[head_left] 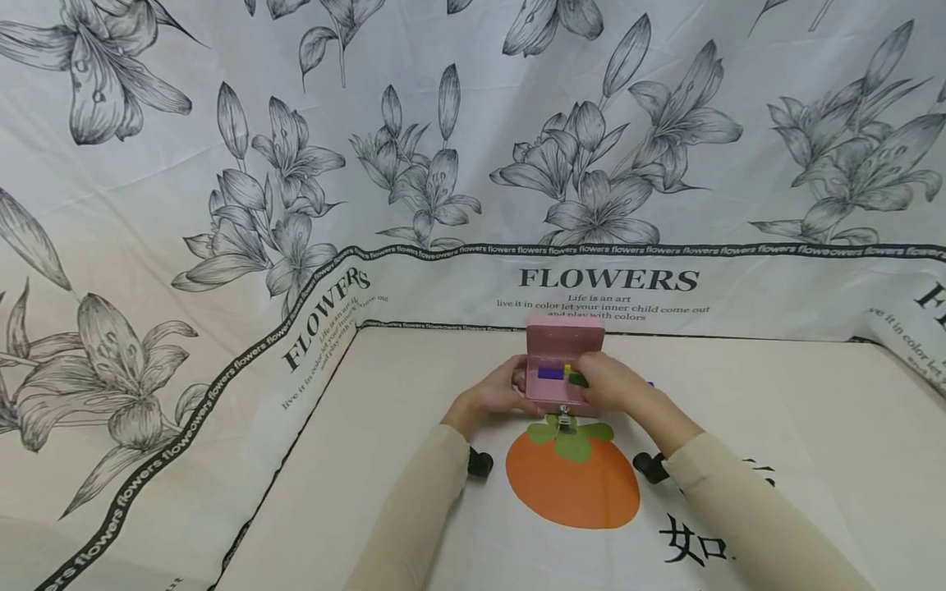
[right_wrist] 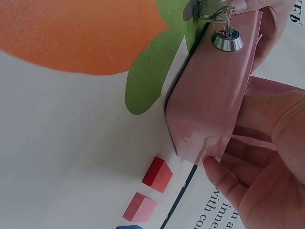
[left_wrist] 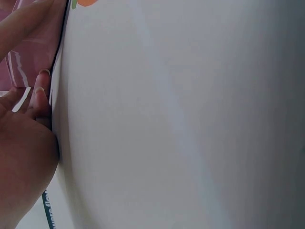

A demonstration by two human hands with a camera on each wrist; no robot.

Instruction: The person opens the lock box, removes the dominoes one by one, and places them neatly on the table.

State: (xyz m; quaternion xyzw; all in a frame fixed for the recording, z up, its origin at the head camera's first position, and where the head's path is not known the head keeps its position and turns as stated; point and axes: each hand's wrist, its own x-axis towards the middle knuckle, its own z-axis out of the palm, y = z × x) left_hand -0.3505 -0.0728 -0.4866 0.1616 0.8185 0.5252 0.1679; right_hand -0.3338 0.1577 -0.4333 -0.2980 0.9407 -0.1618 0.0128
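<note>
A pink cash box (head_left: 564,404) stands on the white table cloth with its lid (head_left: 565,336) raised. Small keys (right_wrist: 213,10) hang from the lock (right_wrist: 228,39) in its front. Inside lie a blue block (head_left: 550,373), a yellow piece (head_left: 567,369) and a green block (head_left: 577,380), partly covered. My left hand (head_left: 497,390) holds the box at its left side. At the right side my right hand (head_left: 615,382) grips the wall, part of it over the opening and a fingertip against the outside. What the hidden fingers touch inside cannot be seen.
Right of the box stand a red block (right_wrist: 157,174), a pink block (right_wrist: 139,206) and a blue block (right_wrist: 129,227). An orange persimmon print (head_left: 572,484) lies before it. A flowered curtain (head_left: 473,164) hangs behind, close to the box.
</note>
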